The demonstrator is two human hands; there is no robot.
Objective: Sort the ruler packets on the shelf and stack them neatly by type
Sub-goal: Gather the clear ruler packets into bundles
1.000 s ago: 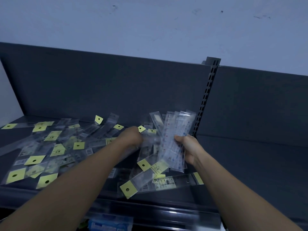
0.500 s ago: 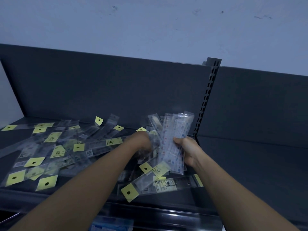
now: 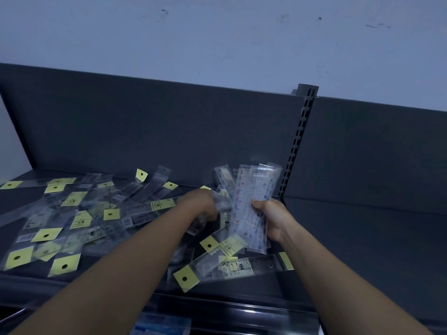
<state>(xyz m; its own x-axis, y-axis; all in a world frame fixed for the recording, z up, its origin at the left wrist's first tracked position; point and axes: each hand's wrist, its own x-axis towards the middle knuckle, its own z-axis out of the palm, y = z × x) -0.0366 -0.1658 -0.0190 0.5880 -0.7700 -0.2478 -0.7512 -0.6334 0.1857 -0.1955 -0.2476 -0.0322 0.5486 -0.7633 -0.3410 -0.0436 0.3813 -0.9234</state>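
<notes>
Clear ruler packets with yellow hang tabs (image 3: 72, 221) lie scattered over the left and middle of the dark shelf (image 3: 362, 238). My right hand (image 3: 273, 218) grips an upright bundle of clear packets with coloured print (image 3: 251, 209), fanned at the top. My left hand (image 3: 200, 205) is just left of that bundle with its fingers curled on a clear packet (image 3: 223, 206) beside it. Below the hands lie more packets, one long ruler packet (image 3: 242, 265) lying crosswise near the shelf front.
A slotted upright post (image 3: 298, 141) divides the dark back panel just behind the bundle. The shelf section right of the post holds no packets. The shelf's front rail (image 3: 229, 308) runs below my forearms, with something blue under it.
My left hand has moved right across the pile, up against the bundle in my right hand. The bundle has stayed nearly still.
</notes>
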